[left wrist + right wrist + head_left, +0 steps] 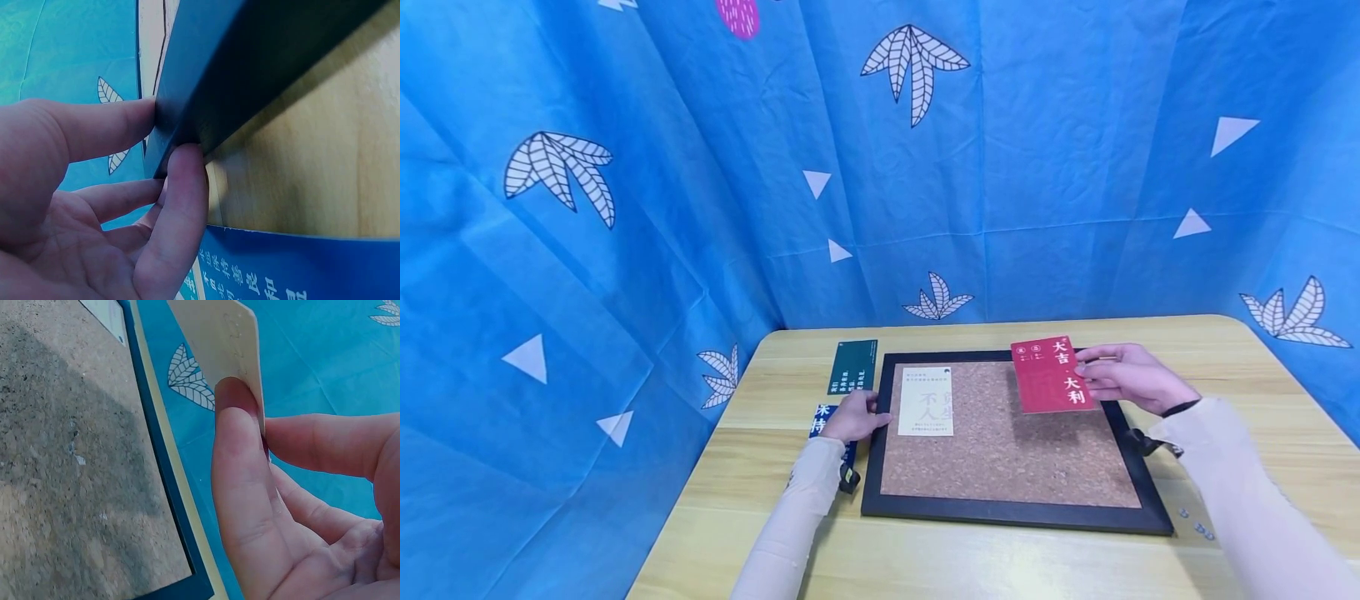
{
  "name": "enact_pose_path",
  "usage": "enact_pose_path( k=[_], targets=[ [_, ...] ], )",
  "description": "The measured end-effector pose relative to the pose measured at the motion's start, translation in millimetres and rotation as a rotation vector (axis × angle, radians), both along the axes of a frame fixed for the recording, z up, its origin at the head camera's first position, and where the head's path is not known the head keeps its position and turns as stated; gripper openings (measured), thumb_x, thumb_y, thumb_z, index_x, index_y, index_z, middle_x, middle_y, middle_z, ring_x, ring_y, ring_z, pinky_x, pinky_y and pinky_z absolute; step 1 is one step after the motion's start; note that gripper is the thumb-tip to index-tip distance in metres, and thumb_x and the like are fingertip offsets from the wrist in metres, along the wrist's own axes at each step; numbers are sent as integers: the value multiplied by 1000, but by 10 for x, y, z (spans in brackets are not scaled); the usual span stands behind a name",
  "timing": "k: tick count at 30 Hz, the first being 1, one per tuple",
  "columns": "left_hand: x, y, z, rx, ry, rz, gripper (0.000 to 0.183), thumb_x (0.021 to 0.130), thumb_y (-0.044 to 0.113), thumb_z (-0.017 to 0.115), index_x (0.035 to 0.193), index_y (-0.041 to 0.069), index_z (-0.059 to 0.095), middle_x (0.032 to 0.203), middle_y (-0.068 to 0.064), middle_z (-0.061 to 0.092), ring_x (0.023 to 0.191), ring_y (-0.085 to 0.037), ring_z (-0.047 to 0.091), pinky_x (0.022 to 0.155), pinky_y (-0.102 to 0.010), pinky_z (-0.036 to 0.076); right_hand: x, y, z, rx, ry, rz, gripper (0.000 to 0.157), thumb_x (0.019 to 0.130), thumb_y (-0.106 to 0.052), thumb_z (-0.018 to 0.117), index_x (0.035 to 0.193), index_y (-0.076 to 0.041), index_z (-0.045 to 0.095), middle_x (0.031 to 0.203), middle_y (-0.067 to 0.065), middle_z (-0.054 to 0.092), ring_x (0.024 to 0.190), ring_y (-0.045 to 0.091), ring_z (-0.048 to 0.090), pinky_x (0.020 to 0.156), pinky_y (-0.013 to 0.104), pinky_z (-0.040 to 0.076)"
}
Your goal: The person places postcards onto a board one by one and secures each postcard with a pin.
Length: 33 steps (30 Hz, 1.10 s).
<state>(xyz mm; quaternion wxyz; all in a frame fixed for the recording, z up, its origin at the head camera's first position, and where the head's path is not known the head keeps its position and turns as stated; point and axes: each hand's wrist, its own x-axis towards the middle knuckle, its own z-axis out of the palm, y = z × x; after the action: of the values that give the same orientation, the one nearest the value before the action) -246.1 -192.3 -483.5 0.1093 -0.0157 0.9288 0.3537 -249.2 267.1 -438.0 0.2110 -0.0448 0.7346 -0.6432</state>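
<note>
A cork board with a black frame [1015, 510] lies on the table. My left hand [852, 417] grips the left side of the frame, the thumb on its face and fingers curled at the outer edge, as the left wrist view shows. Over the board's upper right part, my right hand [1123, 377] pinches a red card [1047, 387] with white characters by its right edge. In the right wrist view the card's pale back [219, 331] shows between thumb and fingers. A cream card [925, 417] lies on the board's upper left area.
Left of the board lie a dark green card [853, 365] and a blue card [312, 262], the latter partly covered by the left hand in the head view. Several small clear pins [1200, 527] sit on the wooden table [737, 500] at right. A blue patterned curtain [1060, 167] hangs behind.
</note>
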Motion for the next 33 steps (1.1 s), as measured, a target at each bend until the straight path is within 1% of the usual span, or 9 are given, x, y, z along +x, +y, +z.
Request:
enact_pose_path(
  k=[6, 10, 13, 19, 29, 33],
  targets=[
    [-9, 1, -1, -1, -7, 9, 60, 96, 23, 74, 146, -3, 54, 131, -20, 67, 112, -28, 65, 103, -49, 55, -19, -71, -5, 13, 2, 9, 56, 105, -13, 58, 147, 15, 33, 96, -7, 76, 85, 8, 77, 80, 27, 63],
    [-5, -6, -1, -3, 1, -2, 61, 96, 23, 75, 146, -4, 53, 132, -21, 67, 112, -28, 64, 103, -50, 55, -23, -135, 5, 20, 5, 20, 58, 105, -13, 57, 149, 16, 32, 96, -7, 76, 86, 7, 76, 80, 26, 63],
    [-6, -7, -5, -2, 7, -5, 61, 96, 22, 75, 146, -4, 53, 131, -21, 67, 111, -28, 64, 102, -49, 55, -29, -185, 5, 15, 5, 26, 58, 105, -13, 57, 148, 16, 32, 96, -8, 76, 86, 7, 76, 80, 26, 63],
    [-12, 1, -12, 2, -9, 11, 61, 96, 23, 74, 147, -3, 53, 131, -20, 67, 109, -27, 64, 100, -49, 56, -50, -280, -15, 11, 14, 35, 58, 105, -12, 57, 148, 18, 31, 96, -6, 76, 86, 8, 76, 80, 27, 63],
    [-12, -6, -3, 1, -9, 2, 59, 96, 22, 74, 146, -3, 54, 130, -20, 68, 109, -26, 65, 99, -48, 56, -74, -418, -74, -16, 5, 53, 54, 104, -7, 55, 145, 20, 33, 99, -1, 76, 86, 11, 76, 82, 31, 64],
    [-7, -2, 5, 3, -5, -2, 60, 96, 22, 74, 146, -4, 54, 131, -21, 67, 111, -27, 65, 101, -49, 56, -86, -455, -115, -20, -1, 52, 53, 104, -7, 56, 145, 20, 34, 97, -2, 76, 86, 10, 76, 80, 30, 64]
  ],
)
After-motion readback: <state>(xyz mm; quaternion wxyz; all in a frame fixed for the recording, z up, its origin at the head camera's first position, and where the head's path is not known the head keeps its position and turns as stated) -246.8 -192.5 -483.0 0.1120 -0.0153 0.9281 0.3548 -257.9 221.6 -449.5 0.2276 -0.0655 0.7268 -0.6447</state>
